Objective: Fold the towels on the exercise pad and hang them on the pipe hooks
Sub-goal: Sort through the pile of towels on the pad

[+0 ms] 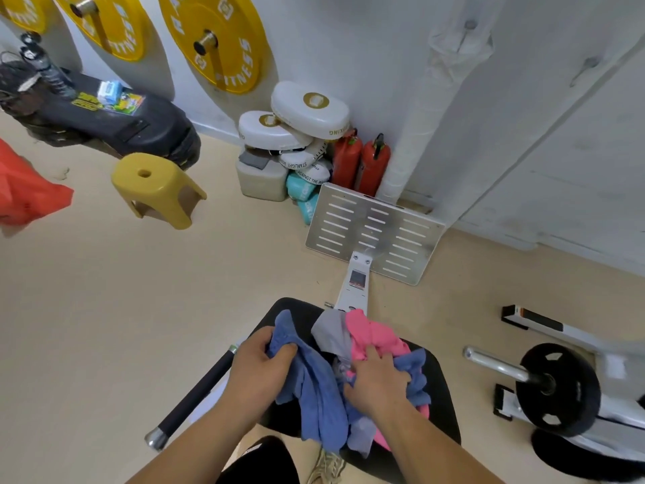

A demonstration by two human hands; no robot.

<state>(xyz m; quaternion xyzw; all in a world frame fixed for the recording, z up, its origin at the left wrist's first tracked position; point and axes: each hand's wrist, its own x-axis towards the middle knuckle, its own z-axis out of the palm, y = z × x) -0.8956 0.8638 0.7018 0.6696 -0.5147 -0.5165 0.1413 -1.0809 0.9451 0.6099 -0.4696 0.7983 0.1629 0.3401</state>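
Note:
A heap of crumpled towels lies on the black exercise pad (440, 406) at the bottom middle. It holds a blue towel (319, 389), a pink towel (373, 335) and a grey towel (330, 331). My left hand (260, 361) is closed on the upper left part of the blue towel. My right hand (378, 380) rests in the middle of the heap, fingers pressed into blue and pink cloth. A white wrapped pipe (419, 113) runs up the wall at the upper right; no hooks can be made out on it.
A slotted metal footplate (375, 232) stands beyond the pad. A black handle bar (195, 396) sticks out left of the pad. A barbell with a black plate (558, 389) lies right. A yellow stool (157, 186), white boxing pads (307, 110) and red extinguishers (363, 162) stand farther off.

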